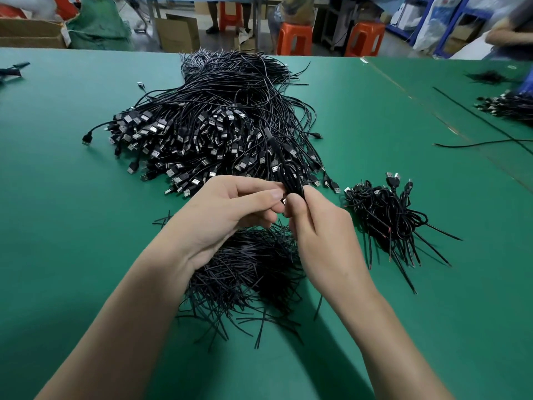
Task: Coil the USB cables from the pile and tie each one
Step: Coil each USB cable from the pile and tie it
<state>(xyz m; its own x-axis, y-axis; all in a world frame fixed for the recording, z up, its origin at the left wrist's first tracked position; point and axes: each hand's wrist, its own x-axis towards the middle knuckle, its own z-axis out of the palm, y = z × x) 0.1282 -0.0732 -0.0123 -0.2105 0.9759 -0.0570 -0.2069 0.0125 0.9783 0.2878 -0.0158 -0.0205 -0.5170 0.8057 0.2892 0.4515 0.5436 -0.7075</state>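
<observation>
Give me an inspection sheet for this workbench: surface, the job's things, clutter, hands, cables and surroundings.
Surface: green matted table, with a seam running across its right side.
Job's things: large pile of loose black USB cables; smaller heap of coiled black cables to its right; heap of thin black strands, probably ties, beneath the hands.
Clutter: dark object at the far left edge, too blurred to identify.
Grippers: left hand and right hand both pinch one coiled black cable bundle.
Cables: a stray black cable lies loose at the right.
Surroundings: orange plastic stools, brown cardboard boxes, people beyond the table.
</observation>
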